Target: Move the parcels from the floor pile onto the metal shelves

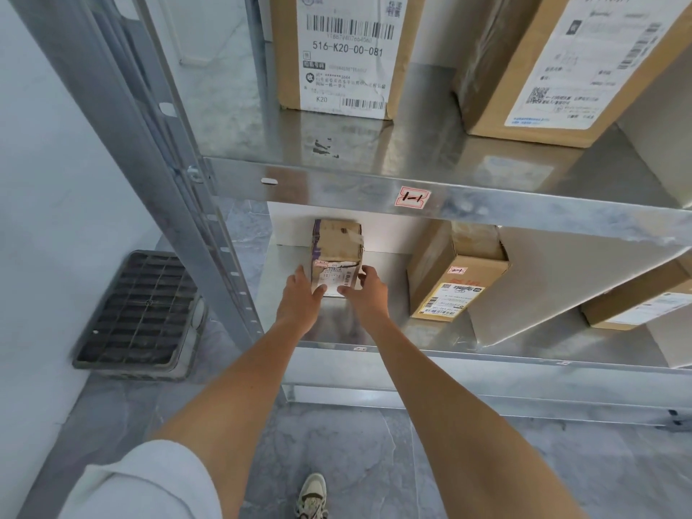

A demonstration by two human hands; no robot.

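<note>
I have my left hand (299, 297) and right hand (365, 292) curled round the near corners of a small, creased cardboard parcel (336, 252) with a white barcode label, standing on the lower galvanised shelf (374, 333), while at twelve o'clock a taller carton (344, 50) reads "516-K20-00-081".

Parcels set on two shelf levels

A small parcel (337, 252) is set on the lower shelf (374, 331), flanked by the left hand (299, 305) and right hand (369, 294); a second parcel (455, 279) is placed to its right, and two boxes (344, 54) (561, 65) are set on the upper shelf (430, 144).
</note>
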